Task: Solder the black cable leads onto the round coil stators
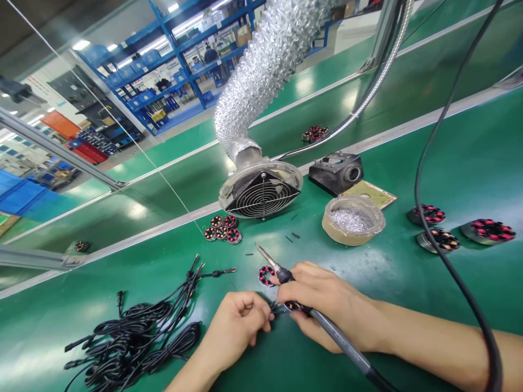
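Observation:
My right hand [327, 305] is closed round a soldering iron [278, 264], whose metal tip points up and to the left. The same hand also grips a small round motor stator [293, 306], partly hidden by its fingers. Thin dark wires [278, 308] run from that stator to my left hand [241, 321], which pinches them between thumb and fingers. Just beyond the fingers, another stator with red and black windings [266, 276] lies on the green tabletop [229, 277].
Bundled black cables [143, 337] lie at the left. A fume extractor hood [263, 190] hangs ahead, near grouped stators [223, 228]. To the right are a bowl of silvery bits [353, 220], an iron stand [337, 173] and larger stators [488, 231]. A black cord [420, 179] drapes across.

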Available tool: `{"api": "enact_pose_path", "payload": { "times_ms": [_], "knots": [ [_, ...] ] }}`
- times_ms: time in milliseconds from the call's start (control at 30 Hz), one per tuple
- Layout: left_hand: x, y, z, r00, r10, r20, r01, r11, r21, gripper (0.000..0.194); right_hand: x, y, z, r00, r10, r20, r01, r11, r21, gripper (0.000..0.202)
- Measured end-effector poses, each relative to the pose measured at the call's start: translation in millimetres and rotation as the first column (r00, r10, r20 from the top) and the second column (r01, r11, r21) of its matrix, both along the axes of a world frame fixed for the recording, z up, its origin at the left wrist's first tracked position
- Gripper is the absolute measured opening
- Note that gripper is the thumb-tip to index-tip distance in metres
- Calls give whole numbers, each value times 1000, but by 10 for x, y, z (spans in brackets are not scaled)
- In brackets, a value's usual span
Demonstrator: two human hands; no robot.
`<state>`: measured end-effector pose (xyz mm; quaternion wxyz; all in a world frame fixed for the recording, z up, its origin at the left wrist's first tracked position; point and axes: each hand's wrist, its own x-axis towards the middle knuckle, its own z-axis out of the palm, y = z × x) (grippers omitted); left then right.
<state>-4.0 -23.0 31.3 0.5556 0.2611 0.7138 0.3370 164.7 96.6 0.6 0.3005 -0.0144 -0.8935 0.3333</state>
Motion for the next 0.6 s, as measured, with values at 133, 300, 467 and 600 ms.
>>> {"api": "enact_pose_path", "payload": {
  "times_ms": [133,300,467,600],
  "knots": [
    [53,-20,3,998,-31,-53,33,998,50,23,33,-34,58,999,34,17,-33,999,-28,26],
    [94,-37,-1,977,-106,-186,123,989,79,28,-15,-80,76,997,70,-23,-72,987,-142,23],
    [123,-112,-18,884,-142,-446,243,954,177,29,-65,-128,22,999,28,-39,-35,984,-173,22],
    [224,-271,-46,756,-167,-633,408,877,255,18,-63,-193,-10,996,-24,-84,8,982,-188,23]
  ]
}}
